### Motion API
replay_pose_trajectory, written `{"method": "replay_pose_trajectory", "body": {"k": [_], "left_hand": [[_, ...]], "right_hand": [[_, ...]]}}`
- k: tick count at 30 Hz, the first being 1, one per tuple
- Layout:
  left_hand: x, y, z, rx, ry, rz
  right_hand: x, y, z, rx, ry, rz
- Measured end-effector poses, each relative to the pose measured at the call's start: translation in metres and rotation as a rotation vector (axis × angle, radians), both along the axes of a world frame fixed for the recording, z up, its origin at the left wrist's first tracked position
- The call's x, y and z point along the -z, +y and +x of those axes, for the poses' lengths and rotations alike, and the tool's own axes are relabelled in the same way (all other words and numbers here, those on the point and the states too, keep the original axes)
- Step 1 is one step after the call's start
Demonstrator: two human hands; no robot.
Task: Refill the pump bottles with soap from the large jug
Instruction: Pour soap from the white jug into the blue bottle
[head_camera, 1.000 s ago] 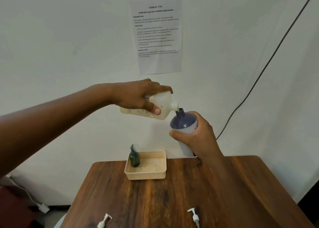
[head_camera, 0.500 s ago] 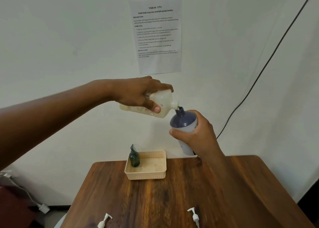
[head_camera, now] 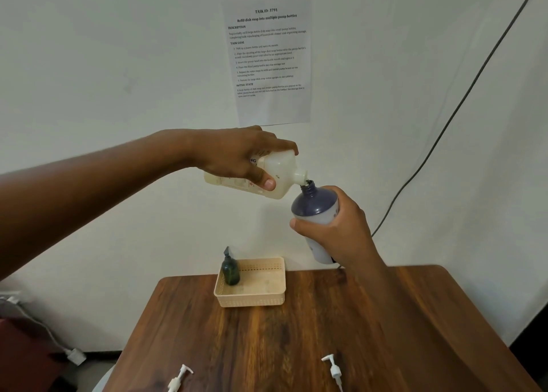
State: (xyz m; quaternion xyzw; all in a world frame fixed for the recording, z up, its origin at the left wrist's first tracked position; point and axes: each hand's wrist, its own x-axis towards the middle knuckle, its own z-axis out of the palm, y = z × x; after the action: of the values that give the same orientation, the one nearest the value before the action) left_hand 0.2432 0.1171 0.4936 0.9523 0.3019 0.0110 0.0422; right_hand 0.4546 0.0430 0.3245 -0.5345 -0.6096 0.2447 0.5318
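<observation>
Large jug [head_camera: 278, 176]: translucent, pale yellowish soap inside, held near horizontal at centre frame, its white spout tipped down-right and meeting the open neck of the pump bottle. Pump bottle [head_camera: 315, 210]: dark blue shoulder, pale lower body, no pump fitted, tilted with its neck toward the upper left, held in the air just right of centre, above the far edge of the bench. Left hand [head_camera: 237, 157]: reaching in from the left edge, fingers curled over the top of the jug and thumb pressed on its near side, gripping it. Right hand [head_camera: 341, 231]: rising from lower right, fingers and thumb wrapped round the pump bottle's body. Basket [head_camera: 252, 299]: cream, perforated walls, standing at the far middle of the bench. Green bottle [head_camera: 230, 270]: small, dark, pump fitted, upright in the basket's left corner. Pump heads: one [head_camera: 179, 378] lying at the lower left of the bench, another [head_camera: 333, 368] at lower right, well apart. Bench [head_camera: 296, 347]: dark brown wood, filling the lower frame. Printed sheet [head_camera: 268, 56]: fixed to the white wall, upper centre. Black cable [head_camera: 444, 118]: running diagonally down the wall at the right.
</observation>
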Motion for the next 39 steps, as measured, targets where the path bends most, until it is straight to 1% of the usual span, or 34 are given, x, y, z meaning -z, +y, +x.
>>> {"method": "replay_pose_trajectory", "body": {"k": [15, 39], "left_hand": [[-0.005, 0.0, 0.0, -0.001, -0.004, 0.005], [-0.013, -0.008, 0.002, -0.044, 0.063, 0.006]], "right_hand": [[-0.002, 0.002, -0.001, -0.004, -0.005, 0.002], [-0.003, 0.003, -0.002, -0.005, -0.027, 0.01]]}}
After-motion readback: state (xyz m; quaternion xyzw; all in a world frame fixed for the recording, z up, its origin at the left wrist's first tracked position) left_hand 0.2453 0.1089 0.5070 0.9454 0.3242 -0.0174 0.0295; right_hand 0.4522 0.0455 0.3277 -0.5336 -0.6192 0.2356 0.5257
